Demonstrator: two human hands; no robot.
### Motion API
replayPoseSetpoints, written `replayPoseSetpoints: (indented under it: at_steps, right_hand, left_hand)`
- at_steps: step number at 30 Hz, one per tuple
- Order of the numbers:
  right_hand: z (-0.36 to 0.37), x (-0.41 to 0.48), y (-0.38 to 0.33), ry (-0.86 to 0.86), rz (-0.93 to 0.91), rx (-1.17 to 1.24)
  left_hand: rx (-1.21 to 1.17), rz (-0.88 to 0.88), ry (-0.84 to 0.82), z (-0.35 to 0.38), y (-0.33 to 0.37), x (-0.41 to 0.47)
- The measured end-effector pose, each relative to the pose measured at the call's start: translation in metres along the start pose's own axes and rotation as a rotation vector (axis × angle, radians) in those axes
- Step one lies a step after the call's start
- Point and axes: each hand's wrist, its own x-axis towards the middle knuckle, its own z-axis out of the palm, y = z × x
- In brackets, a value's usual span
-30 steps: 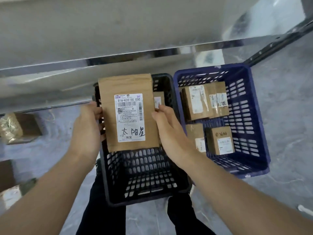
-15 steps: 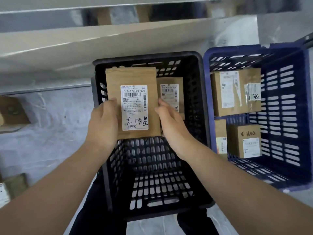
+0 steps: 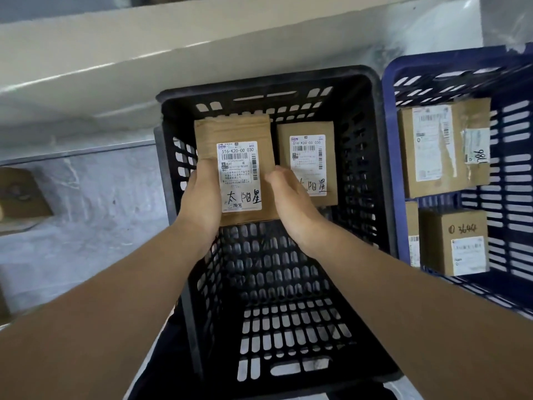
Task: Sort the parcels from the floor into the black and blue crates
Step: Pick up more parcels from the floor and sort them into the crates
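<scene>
Head view: both forearms reach in from the bottom of the frame to the centre. The left hand (image 3: 202,197) grips the left edge of a brown parcel (image 3: 239,131) and the right hand (image 3: 291,206) grips its right edge. The fingertips of both are hidden behind the paper. The parcel sits label up inside the far half of the black crate (image 3: 265,85). Whether it touches the crate's bottom cannot be told.

Just right of it lies a second parcel (image 3: 313,163) with a similar label, its lower left corner covered by the right hand. That makes two parcels in the black crate.

The blue crate (image 3: 389,140) stands at the right edge, touching the black one and cut off by the frame. It holds a large box (image 3: 432,145) at upper right, which may be two side by side. Below it are a small box (image 3: 455,241) and a narrow box (image 3: 412,235), the last mostly hidden.

At the left edge, one blurred package (image 3: 23,194) lies on the grey floor (image 3: 86,212), cut off.
</scene>
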Motion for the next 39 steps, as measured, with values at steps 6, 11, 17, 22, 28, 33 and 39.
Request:
replayPoseSetpoints:
  at_steps: [6, 11, 17, 22, 28, 33, 39]
  right_hand:
    - [0.007, 0.013, 0.018, -0.015, 0.055, -0.022]
    - [0.009, 0.021, 0.034, -0.023, 0.025, -0.098]
    - [0.012, 0.026, 0.034, 0.036, -0.024, -0.148]
    - [0.011, 0.015, 0.031, 0.073, -0.044, -0.012]
    - [0.012, -0.032, 0.014, 0.084, -0.108, 0.104]
    - [0.001, -0.1, -0.032, 0.014, -0.238, 0.185]
    - [-0.014, -0.194, -0.093, 0.011, -0.364, 0.26]
  left_hand:
    - [-0.046, -0.04, -0.022, 0.006, -0.01, 0.016]
    - [-0.012, -0.06, -0.092, 0.012, -0.023, 0.019]
    - [0.296, -0.001, -0.058, 0.02, -0.038, 0.028]
    - [0.331, 0.007, -0.038, 0.02, -0.032, 0.018]
    - [0.093, 0.114, -0.066, 0.005, -0.008, -0.033]
    - [-0.079, 0.2, -0.097, -0.003, 0.03, -0.097]
    - [-0.227, 0.348, -0.084, -0.011, 0.088, -0.22]
